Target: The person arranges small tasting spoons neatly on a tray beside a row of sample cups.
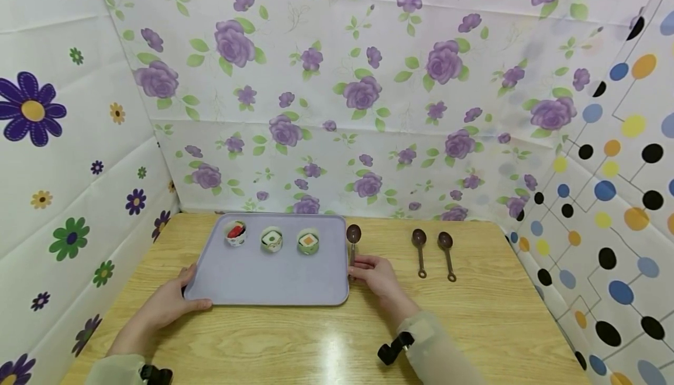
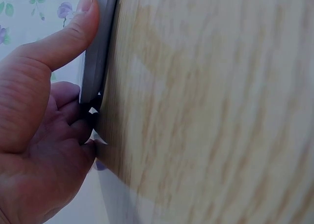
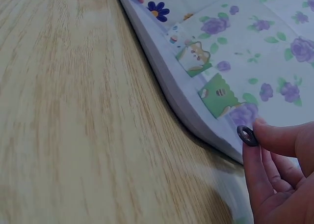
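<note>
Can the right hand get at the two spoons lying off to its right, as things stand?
Probably yes. The right hand pinches the handle of the spoon beside the tray, so its grip is taken. The two spoons lie on bare table with nothing between; it would likely have to let go first.

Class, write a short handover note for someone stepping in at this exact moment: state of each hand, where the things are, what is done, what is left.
Left hand: grips the near left corner of the lilac tray, thumb on the rim.
Right hand: pinches the handle end of a brown spoon lying just beside the tray's right edge.
Three small cups stand in a row at the back of the tray. Two more spoons lie on the wooden table to the right.
Done: cups on the tray. Left, probably: no spoon is on the tray or in a cup yet.
</note>
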Tool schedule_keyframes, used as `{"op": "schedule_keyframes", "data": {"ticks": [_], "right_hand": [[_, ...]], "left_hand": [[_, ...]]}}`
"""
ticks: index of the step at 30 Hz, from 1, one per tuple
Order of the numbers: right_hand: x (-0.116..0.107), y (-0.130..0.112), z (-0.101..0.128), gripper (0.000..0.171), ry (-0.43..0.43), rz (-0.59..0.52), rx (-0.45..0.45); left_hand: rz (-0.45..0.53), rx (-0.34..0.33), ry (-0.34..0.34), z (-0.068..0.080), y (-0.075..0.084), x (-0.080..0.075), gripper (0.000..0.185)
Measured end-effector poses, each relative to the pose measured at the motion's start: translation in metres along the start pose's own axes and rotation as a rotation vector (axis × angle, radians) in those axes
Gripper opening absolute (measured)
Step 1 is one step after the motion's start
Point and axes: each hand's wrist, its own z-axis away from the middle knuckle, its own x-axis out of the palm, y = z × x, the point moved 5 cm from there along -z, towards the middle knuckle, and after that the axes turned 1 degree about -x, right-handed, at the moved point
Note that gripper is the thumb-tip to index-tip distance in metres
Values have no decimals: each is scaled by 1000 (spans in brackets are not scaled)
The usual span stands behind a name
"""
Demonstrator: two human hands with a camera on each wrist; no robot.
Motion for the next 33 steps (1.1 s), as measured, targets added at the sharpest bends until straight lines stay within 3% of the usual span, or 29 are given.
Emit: {"op": "schedule_keyframes", "data": {"ticks": [10, 33], "right_hand": [[17, -4, -3, 43, -20, -7, -5], [43, -12, -21, 35, 34, 95, -48]], "left_hand": [[21, 0, -7, 0, 1, 0, 130], [-2, -2, -4, 1, 3, -2, 128]]}}
